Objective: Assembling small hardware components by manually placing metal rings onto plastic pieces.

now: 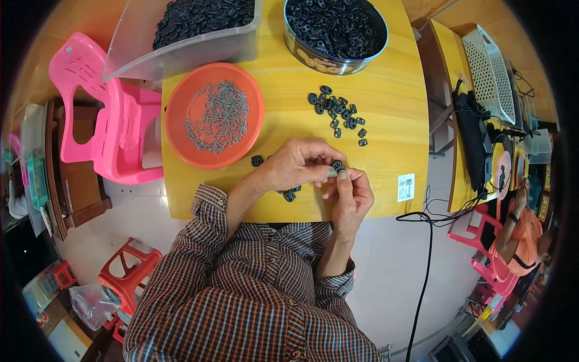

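"what's on the table [386,151]?"

"the bowl [208,161] sits at left, the bin [211,54] behind it, the tin [319,62] right of the bin."

"and the cord locks [346,113]?"

"one cluster before the tin, others near the front edge."

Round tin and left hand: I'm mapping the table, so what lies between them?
Between the round tin and left hand, the head view shows small black pieces scattered on the yellow tabletop.

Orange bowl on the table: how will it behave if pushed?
The orange bowl should slide rather than tip, being wide and shallow. Its smooth, plastic-looking wall may flex slightly. The small grey pieces lie loose inside, so a jolt would probably shift them.
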{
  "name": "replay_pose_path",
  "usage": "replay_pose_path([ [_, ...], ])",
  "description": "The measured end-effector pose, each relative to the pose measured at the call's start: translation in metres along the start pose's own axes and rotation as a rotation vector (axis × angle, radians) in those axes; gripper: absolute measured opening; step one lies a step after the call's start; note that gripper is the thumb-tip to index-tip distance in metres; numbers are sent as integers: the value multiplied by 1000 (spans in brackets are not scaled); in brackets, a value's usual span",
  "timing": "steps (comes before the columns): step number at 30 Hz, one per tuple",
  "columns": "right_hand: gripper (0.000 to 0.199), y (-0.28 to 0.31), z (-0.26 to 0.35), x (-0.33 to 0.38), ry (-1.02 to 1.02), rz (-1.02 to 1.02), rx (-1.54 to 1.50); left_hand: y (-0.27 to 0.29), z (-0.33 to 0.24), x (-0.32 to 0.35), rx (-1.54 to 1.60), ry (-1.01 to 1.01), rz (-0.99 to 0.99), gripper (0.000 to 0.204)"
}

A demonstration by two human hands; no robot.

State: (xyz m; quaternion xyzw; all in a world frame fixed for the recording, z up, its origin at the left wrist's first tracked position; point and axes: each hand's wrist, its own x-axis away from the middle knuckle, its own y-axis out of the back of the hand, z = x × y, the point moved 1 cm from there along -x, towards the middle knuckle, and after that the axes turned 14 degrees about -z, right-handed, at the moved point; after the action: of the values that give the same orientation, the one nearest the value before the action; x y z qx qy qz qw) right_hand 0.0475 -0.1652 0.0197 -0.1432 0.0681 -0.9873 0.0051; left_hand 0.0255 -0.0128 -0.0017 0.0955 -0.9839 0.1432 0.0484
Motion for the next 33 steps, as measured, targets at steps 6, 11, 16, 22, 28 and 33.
replay_pose_path([
  [6,11,4,-2,-2,14,10,31,0,-6,1,-70,-39,16,26],
  [11,11,4,-4,-2,34,-4,39,0,-5,1,-109,-83,26,27],
  [16,10,4,-2,-2,40,8,29,0,-6,1,-74,-73,27,28],
  [22,8,4,-3,-1,36,4,14,-1,-6,1,-62,-60,36,29],
  [28,10,5,-3,-1,37,-6,45,0,-6,1,-65,-60,41,30],
  [33,12,2,1,1,-1,-28,38,1,-5,0,-71,-67,41,29],
])
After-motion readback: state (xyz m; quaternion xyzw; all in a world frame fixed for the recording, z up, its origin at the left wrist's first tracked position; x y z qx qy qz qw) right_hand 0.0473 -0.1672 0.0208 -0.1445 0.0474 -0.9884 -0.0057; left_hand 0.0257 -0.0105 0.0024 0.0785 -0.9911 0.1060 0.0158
